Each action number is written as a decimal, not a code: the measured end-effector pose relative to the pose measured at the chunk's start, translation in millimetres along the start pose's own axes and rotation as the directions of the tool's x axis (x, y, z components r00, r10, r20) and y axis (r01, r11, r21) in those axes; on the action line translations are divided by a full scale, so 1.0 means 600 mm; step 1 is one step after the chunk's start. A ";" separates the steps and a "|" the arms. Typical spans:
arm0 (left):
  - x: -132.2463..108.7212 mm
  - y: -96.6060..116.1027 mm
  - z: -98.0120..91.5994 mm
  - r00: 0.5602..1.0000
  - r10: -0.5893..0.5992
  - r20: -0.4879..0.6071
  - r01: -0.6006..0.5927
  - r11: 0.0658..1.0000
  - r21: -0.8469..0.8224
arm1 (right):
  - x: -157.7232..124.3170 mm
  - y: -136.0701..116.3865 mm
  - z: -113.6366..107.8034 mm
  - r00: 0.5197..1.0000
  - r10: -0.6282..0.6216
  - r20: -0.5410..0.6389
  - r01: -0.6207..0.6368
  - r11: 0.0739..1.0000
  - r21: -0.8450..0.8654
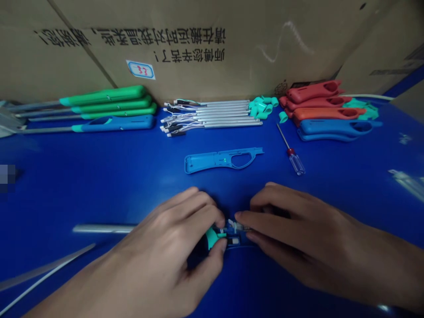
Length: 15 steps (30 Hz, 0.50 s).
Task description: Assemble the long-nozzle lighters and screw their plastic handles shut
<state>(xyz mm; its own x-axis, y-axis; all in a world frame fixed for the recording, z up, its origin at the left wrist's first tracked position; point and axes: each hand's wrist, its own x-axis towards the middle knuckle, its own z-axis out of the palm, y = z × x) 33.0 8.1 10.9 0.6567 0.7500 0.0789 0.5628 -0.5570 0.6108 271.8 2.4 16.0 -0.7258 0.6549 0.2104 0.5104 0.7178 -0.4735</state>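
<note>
Low on the blue table lies an open blue lighter shell (244,240), partly hidden by both hands. My left hand (175,240) is closed on its left part, with thumb and fingers around a teal piece (213,238). Small white and dark parts sit inside the shell between the hands. A silvery metal tube (102,228) sticks out left from under my left hand. With thumb and index finger, my right hand (294,225) pinches at the shell's right side; what exactly is between those fingertips is hidden. An empty blue shell half (212,161) lies beyond the hands.
A screwdriver (291,152) lies at right. Along the cardboard wall (185,26) are finished-looking green lighters (112,99), a blue lighter (119,123), wired metal tubes (228,115), teal caps (261,107), and red shells (314,92). A white cable (36,282) crosses the lower left.
</note>
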 end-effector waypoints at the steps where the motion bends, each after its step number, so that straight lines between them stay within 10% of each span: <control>1: 0.000 0.000 0.000 1.000 -0.001 0.002 0.001 1.000 0.001 | 0.000 0.000 0.001 1.000 0.000 -0.001 0.000 1.000 0.000; 15: -0.001 -0.004 0.002 1.000 0.002 0.027 -0.002 1.000 0.017 | 0.000 0.002 0.002 1.000 -0.023 0.007 0.024 0.998 -0.065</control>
<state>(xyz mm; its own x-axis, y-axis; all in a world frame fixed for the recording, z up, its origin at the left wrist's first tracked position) 31.8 8.3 8.7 0.6709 0.7392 0.0584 0.5700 -0.5646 0.5969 272.0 3.2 14.4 -0.7406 0.6364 0.2156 0.5218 0.7469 -0.4122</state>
